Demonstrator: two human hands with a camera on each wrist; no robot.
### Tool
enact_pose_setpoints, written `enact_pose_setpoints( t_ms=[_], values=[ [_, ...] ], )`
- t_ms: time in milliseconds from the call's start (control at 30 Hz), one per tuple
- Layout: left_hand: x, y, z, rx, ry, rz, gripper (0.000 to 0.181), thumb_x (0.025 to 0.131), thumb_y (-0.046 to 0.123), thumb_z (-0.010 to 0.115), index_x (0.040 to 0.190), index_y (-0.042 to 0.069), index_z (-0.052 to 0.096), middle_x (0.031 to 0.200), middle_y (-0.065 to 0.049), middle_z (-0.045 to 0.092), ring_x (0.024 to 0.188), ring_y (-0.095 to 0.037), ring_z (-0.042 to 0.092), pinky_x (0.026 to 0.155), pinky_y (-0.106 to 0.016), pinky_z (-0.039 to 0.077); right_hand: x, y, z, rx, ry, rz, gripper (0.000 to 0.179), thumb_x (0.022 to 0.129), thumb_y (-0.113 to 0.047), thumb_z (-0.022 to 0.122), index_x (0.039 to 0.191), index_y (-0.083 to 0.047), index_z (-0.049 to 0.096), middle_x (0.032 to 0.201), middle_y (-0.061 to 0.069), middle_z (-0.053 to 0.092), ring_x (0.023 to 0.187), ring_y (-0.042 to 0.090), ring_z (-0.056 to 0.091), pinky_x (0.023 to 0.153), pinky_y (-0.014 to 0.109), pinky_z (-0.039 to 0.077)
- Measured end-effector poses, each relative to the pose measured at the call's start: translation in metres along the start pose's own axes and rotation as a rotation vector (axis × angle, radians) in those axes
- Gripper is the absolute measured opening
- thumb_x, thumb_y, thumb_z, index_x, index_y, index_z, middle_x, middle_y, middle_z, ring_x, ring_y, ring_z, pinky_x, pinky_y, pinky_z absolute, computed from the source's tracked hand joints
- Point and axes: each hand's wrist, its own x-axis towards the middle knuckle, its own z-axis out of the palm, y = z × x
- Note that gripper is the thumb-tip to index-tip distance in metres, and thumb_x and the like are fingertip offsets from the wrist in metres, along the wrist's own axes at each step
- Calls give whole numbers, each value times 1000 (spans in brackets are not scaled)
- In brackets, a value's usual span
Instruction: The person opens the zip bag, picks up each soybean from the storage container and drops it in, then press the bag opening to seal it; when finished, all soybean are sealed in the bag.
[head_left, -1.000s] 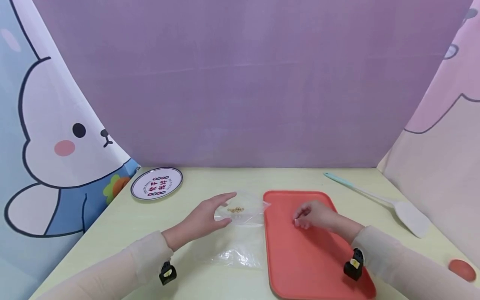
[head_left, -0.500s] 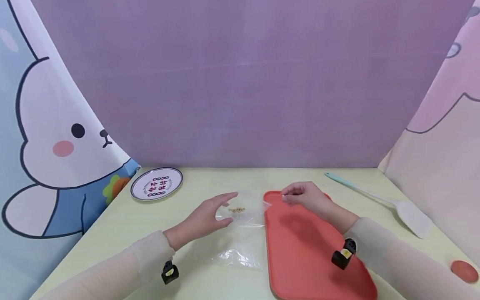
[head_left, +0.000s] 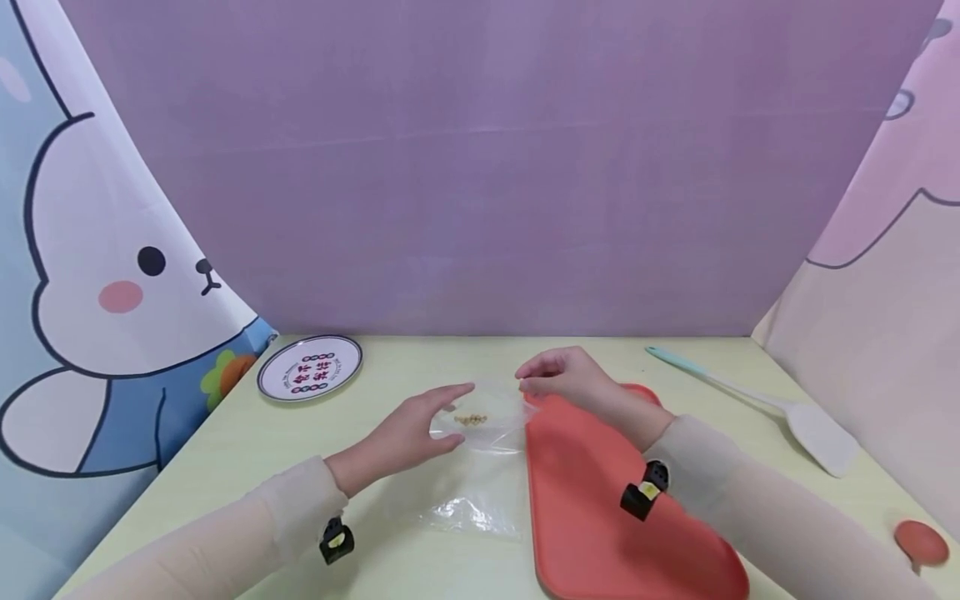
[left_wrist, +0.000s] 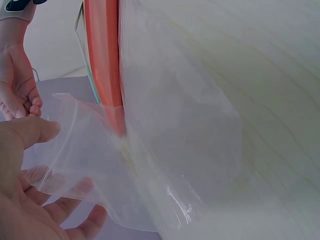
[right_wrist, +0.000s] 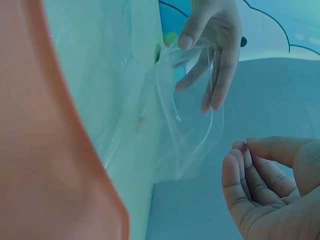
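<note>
A clear plastic bag (head_left: pixel 495 440) lies on the table, its mouth raised towards the right. Several small yellowish grains (head_left: pixel 471 419) sit inside it. My left hand (head_left: pixel 405 433) is at the bag's mouth with thumb and fingers spread wide apart; in the left wrist view the film stretches between the thumb and the fingers (left_wrist: pixel 82 186). Just beyond the bag's right side, above the table, my right hand (head_left: pixel 570 383) brings thumb and fingertips together on a tiny pale piece, mostly hidden by the fingertips. The right wrist view shows these fingertips facing the bag's open mouth (right_wrist: pixel 192 115).
A red tray (head_left: pixel 592 492) stands right beside the bag, under the right forearm. At the back left is a white plate (head_left: pixel 309 369) with red print. A white spatula (head_left: pixel 817 433) with a mint handle lies at the right, and a red spoon (head_left: pixel 921 543) near the right edge.
My right hand has risen from over the red tray and moved left to the bag's right side, fingertips still together. The left hand and the bag have stayed in place.
</note>
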Motion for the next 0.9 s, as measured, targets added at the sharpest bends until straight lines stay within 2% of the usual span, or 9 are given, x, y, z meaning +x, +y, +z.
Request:
enact_pose_setpoints(
  t_ms=[167,367,533,633,800,900],
  values=[
    [0,1,-2,10,-1,-5,70,85,15,75,147,16,42,146,-6,50,118,-24,60,102,-43,48,5,-8,9,0,-20,-20,19,87,-12,71,104,-4,73,94,7,73,89,21,69,84,39,58],
    [-1,3,-6,2,14,14,69,85,14,74,147,13,42,145,-8,50,117,-26,61,101,-44,48,5,-12,11,-30,-36,-10,20,89,-13,69,107,-6,73,97,7,74,87,21,69,82,37,58],
    [-1,4,-7,6,10,26,69,86,14,73,147,11,42,145,-9,50,117,-27,61,102,-45,48,4,-7,7,-62,0,7,19,89,-13,69,106,-7,73,97,6,73,92,24,68,81,35,58],
    [-2,3,-10,4,10,34,68,86,15,73,146,11,42,145,-9,50,116,-26,61,101,-44,48,2,0,3,-82,-5,11,19,90,-11,67,107,-6,73,100,9,73,98,28,67,83,35,57],
    [-2,1,-16,-4,12,34,65,87,17,72,146,14,44,144,-7,52,116,-25,61,97,-43,51,-4,8,-4,-125,-96,-1,29,91,1,57,117,-3,69,114,15,69,110,33,61,94,42,52],
    [-2,-1,-20,-10,19,26,63,87,19,72,145,17,46,142,-6,54,115,-24,62,95,-42,52,-7,11,-4,-136,-124,-5,30,91,-1,59,120,-4,67,118,15,66,113,33,59,96,42,51]
  ],
)
